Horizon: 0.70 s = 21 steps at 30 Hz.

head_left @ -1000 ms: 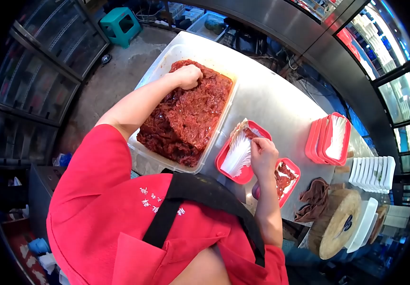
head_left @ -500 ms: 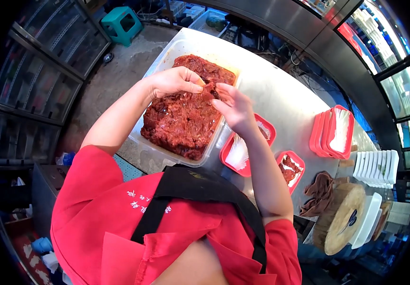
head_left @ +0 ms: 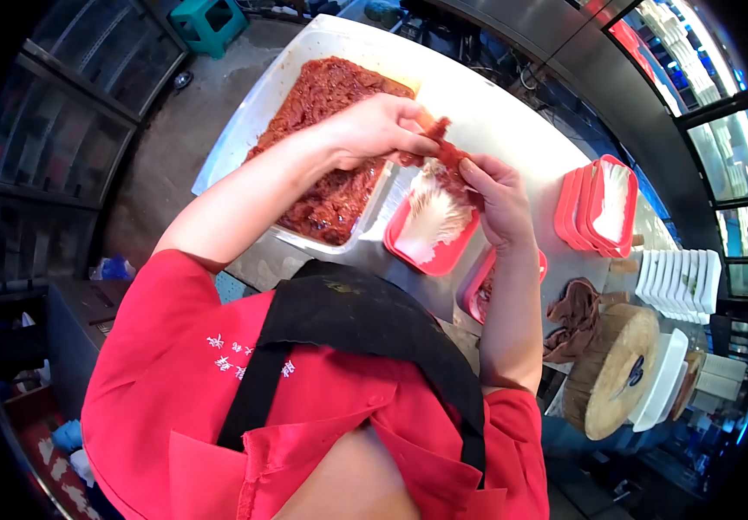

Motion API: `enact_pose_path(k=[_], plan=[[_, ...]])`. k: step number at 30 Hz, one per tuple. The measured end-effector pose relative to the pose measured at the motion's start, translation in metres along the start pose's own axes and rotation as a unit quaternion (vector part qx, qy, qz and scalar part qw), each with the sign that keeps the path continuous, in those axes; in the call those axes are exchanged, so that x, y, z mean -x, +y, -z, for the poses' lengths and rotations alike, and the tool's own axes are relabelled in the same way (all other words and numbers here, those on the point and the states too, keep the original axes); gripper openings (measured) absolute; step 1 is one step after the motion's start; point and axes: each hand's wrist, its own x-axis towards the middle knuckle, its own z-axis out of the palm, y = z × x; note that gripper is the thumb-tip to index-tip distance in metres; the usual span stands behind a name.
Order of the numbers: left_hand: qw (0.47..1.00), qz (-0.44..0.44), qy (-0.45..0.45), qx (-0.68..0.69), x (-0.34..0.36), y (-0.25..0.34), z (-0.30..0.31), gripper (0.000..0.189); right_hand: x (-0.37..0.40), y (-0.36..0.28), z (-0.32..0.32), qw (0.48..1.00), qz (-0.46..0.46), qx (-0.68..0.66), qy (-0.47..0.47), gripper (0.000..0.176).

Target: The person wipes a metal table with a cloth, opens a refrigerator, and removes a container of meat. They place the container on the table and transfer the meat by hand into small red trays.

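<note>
My left hand (head_left: pixel 374 130) and my right hand (head_left: pixel 499 195) are closed on a slice of marinated raw meat (head_left: pixel 450 158), red and wet, stretched between their fingertips. Below it stands a red tray (head_left: pixel 404 251) with a pale, stringy food (head_left: pixel 430 221) in it, perhaps enoki mushrooms or shredded vegetable. To the left, a big clear plastic tub (head_left: pixel 226 143) holds a heap of the same red meat (head_left: pixel 330 87), partly hidden by my left forearm. Under my right forearm a second red tray (head_left: pixel 469 299) shows some meat; the arm covers part of it.
On the steel table (head_left: pixel 512 121), a stack of red trays (head_left: pixel 578 212) with white food on top stands to the right. Nearer are a brown cloth (head_left: pixel 575 321), a round wooden chopping block (head_left: pixel 612 373) and white trays (head_left: pixel 677 282). A green stool (head_left: pixel 209 26) is at the back left.
Both hands have moved right, from over the meat tub to above the red tray, carrying a slice of meat. The view has shifted, so the tub sits higher and further left.
</note>
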Motion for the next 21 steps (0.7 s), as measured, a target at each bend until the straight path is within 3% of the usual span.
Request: enact_pose_path(k=[1, 4, 5, 7, 8, 10, 13, 14, 18, 21], plan=[[0.999, 0.016, 0.014, -0.032, -0.007, -0.004, -0.014, 0.016, 0.004, 0.004, 0.008, 1.000, -0.001, 0.005, 0.002, 0.018], [0.989, -0.002, 0.019, -0.146, -0.032, -0.037, -0.036, 0.024, 0.007, 0.030, 0.029, 0.969, 0.012, 0.222, 0.104, 0.017], [0.964, -0.012, 0.019, -0.266, -0.036, -0.043, -0.038, 0.025, 0.006, 0.041, 0.036, 0.927, -0.029, 0.354, 0.123, 0.019], [0.874, -0.086, 0.028, -0.477, -0.043, -0.060, -0.040, 0.020, 0.007, 0.057, 0.031, 0.850, -0.009, 0.506, 0.145, 0.023], [0.872, -0.086, 0.021, -0.481, -0.045, -0.064, -0.042, 0.020, 0.010, 0.062, 0.026, 0.852, -0.010, 0.501, 0.151, 0.023], [0.775, -0.071, 0.018, -0.628, -0.042, -0.058, -0.051, 0.014, 0.016, 0.060, 0.010, 0.735, 0.003, 0.656, 0.171, 0.024], [0.731, -0.107, 0.031, -0.673, -0.043, -0.057, -0.053, 0.011, 0.014, 0.061, 0.008, 0.703, -0.028, 0.692, 0.159, 0.023], [0.726, -0.104, 0.050, -0.677, -0.046, -0.058, -0.052, 0.011, 0.014, 0.057, 0.007, 0.692, -0.064, 0.704, 0.147, 0.022], [0.714, -0.167, 0.093, -0.674, -0.040, -0.044, -0.049, 0.011, 0.014, 0.058, 0.013, 0.676, -0.064, 0.721, 0.141, 0.021], [0.785, -0.234, 0.100, -0.565, -0.039, -0.051, -0.049, 0.012, 0.014, 0.054, 0.012, 0.652, -0.078, 0.747, 0.099, 0.020]])
